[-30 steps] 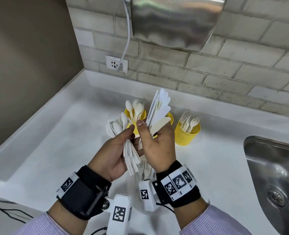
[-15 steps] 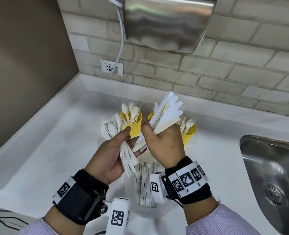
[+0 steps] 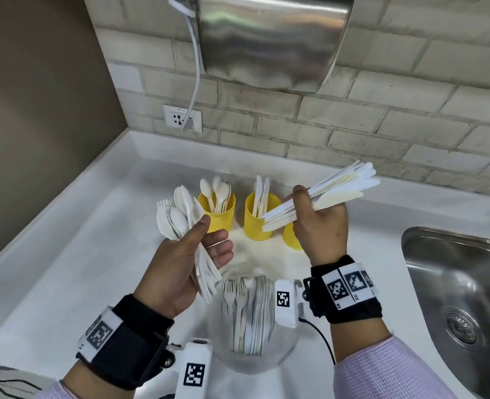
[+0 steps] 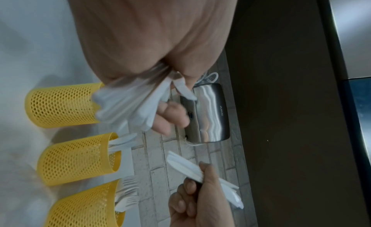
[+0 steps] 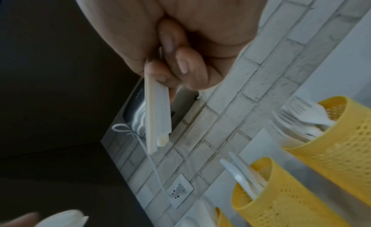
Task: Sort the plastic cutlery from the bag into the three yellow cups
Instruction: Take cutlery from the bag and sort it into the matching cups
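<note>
Hands now apart: right hand (image 3: 321, 226) grips flat white knives (image 3: 341, 187), left hand (image 3: 180, 266) clutches smooth spoons/forks (image 3: 180, 217).

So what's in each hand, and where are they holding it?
The right hand grips a bunch of knives near the handles. The left hand holds spoons and forks around their handles.

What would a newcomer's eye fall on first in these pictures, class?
Probably the two fans of white cutlery held above the counter: the right hand grips a bundle of knives, and the left hand holds spoons and forks. Behind them stand three yellow cups in a row, already partly filled. A shiny steel hand dryer on the brick wall also draws the eye.
</note>
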The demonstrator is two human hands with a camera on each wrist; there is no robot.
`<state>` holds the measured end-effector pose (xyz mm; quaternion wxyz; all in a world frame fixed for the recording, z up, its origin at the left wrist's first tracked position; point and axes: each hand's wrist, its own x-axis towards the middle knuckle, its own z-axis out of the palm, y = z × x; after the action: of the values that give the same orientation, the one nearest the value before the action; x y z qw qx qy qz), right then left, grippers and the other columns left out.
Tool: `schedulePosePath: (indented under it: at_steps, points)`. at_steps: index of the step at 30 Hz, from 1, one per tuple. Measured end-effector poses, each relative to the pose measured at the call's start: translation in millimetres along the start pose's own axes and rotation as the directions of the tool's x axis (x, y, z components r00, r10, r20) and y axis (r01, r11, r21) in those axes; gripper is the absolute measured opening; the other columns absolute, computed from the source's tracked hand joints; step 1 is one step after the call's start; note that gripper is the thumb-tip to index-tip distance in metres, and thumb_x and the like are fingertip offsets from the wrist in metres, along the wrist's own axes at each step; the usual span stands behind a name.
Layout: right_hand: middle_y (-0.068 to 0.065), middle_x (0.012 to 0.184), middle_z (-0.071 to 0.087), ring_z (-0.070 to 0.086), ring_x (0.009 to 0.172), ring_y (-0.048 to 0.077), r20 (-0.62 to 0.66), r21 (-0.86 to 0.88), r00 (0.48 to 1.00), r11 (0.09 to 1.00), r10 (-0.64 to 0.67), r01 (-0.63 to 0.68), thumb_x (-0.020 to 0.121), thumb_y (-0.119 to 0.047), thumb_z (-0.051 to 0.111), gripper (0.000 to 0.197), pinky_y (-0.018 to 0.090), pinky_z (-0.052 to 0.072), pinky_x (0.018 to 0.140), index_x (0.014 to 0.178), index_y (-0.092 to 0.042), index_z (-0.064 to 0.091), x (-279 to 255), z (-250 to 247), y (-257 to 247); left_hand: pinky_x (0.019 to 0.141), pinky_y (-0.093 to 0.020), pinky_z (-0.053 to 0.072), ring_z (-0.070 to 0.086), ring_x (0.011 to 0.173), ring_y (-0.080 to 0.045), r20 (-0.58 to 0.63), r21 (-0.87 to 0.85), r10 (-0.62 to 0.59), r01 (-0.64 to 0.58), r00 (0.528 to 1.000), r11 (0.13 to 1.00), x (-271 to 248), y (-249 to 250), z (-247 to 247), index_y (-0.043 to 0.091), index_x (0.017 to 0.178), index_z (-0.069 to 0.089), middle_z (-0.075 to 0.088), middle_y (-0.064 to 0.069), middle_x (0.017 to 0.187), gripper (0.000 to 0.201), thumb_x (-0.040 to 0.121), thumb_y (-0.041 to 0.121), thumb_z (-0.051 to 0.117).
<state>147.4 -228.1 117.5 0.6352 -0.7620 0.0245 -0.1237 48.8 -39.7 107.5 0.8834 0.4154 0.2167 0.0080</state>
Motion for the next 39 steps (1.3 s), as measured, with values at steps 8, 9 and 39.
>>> schedulePosePath:
  at_steps: [8,9,39]
  points:
    - [0.004,0.057,0.070,0.071,0.061,0.024,-0.125,-0.130,0.991,0.989,0.057,-0.073,0.083,-0.044,0.064,0.036,0.048,0.061,0.071,0.070,-0.011,0.074,46.2,-10.4,17.2,0.063,-0.030,0.058,0.037,0.048,-0.010,0.008,0.135,0.034,-0.035,0.999,0.990,-3.0,-7.5,2.9,0.023,0.090,0.065,0.037,0.002,0.063,0.011,0.098,0.030,0.066]
    - [0.004,0.059,0.071,0.072,0.063,0.023,-0.115,-0.158,0.992,0.985,0.046,-0.064,0.085,-0.043,0.064,0.036,0.045,0.061,0.072,0.072,-0.010,0.073,51.4,-8.0,19.0,0.060,-0.029,0.055,0.036,0.048,-0.010,0.011,0.135,0.039,-0.040,0.999,0.990,-3.3,-8.2,3.9,0.024,0.091,0.066,0.036,0.002,0.062,0.010,0.098,0.030,0.067]
    - [0.018,0.114,0.070,0.066,0.107,0.035,0.309,-0.624,0.950,0.761,0.035,0.175,0.088,-0.052,0.070,0.062,0.032,0.051,0.083,0.126,-0.007,0.053,73.3,68.3,57.2,0.055,-0.029,0.050,0.036,0.050,-0.014,0.112,0.239,0.092,-0.116,0.989,0.964,-4.2,-13.6,0.4,0.012,0.102,0.063,0.038,-0.001,0.063,0.026,0.088,0.033,0.071]
